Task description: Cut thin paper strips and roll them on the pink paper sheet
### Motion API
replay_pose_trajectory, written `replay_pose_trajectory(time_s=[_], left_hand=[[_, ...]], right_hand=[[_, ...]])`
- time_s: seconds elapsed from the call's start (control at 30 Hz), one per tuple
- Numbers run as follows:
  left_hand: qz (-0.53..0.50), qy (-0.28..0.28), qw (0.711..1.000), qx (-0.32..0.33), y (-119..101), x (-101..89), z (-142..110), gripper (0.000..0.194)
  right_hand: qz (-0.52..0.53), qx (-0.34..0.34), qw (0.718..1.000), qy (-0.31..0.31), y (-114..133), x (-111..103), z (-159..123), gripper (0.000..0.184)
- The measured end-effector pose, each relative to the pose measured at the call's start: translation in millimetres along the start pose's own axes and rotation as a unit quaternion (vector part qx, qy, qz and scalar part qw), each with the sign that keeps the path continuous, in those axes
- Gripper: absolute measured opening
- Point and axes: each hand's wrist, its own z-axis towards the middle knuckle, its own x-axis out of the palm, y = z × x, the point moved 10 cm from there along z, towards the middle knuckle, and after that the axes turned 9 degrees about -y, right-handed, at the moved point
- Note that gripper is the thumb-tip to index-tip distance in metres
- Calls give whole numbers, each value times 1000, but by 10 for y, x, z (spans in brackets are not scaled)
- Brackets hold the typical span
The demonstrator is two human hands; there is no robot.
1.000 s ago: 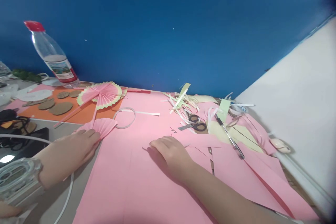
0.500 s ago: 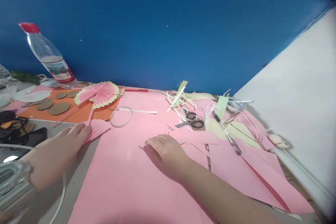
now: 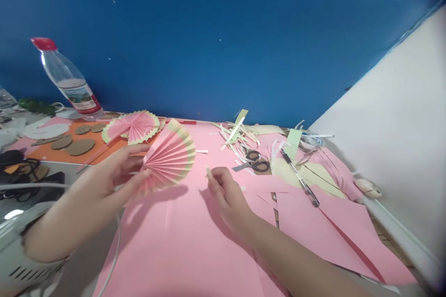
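Position of the pleated fan [image 3: 170, 155] in the left hand [image 3: 99, 183]

Clock directions are read from the right hand [image 3: 232, 199], with 12 o'clock toward the blue wall [image 3: 209, 32].

The pleated fan is at 10 o'clock, above the pink sheet [image 3: 181, 246]; a shadow falls on the sheet below it. The pleats spread from a narrow inner end to a rounded outer edge. The body is pink; the outer border is yellow-green. The lower pleats are blurred.

The pink sheet covers the middle of the work surface; grey tabletop [image 3: 90, 250] is exposed at 8 o'clock. A second fan [image 3: 149, 123], in the same colours, lies farther out at 10 o'clock, partly over an orange sheet [image 3: 102, 150]. Cardboard discs [image 3: 79, 147] lie on the orange sheet between 9 and 10 o'clock. A red-capped bottle [image 3: 80, 95] stands at 10 o'clock — near the blue wall. Loose paper strips [image 3: 240, 135] are heaped at 12 o'clock. Scissors [image 3: 253, 163] lie at 1 o'clock, beside the heap. A pen [image 3: 299, 177] lies between 2 and 3 o'clock. A white wall [image 3: 400, 93] borders the area at 2 o'clock.

Left hand, at 9 o'clock: thumb and fingers grip the fan's narrow end. Right hand: thumb and index finger pinch a pale sliver [image 3: 208, 172] — too small to identify; the other fingers are curled.
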Motion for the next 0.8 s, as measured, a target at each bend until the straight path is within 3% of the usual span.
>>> replay_pose_trajectory(time_s=[0.03, 0.2, 0.37, 0.47, 0.53, 0.7, 0.8], left_hand=[[-93, 22, 995, -31, -10, 142, -12, 48], [-210, 48, 975, -55, -89, 689, -88, 49], [-247, 38, 968, -32, -103, 966, -177, 53], [-245, 24, 969, 12, -91, 952, -181, 59], [-227, 6, 973, 40, -50, 897, -173, 53], [-174, -47, 979, 98, 34, 772, -188, 49], [-154, -49, 978, 129, 2, 745, -229, 50]], right_hand=[[26, 14, 999, -20, -25, -44, 13, 17], [143, 52, 988, -33, -123, -99, 59, 34], [188, 112, 975, -35, -246, -116, 116, 37], [216, 148, 965, -35, -280, -112, 153, 38], [237, 166, 957, -25, -276, -78, 159, 39], [289, 208, 934, 16, -263, 88, 78, 43], [308, 235, 921, 43, -277, 196, 2, 42]])
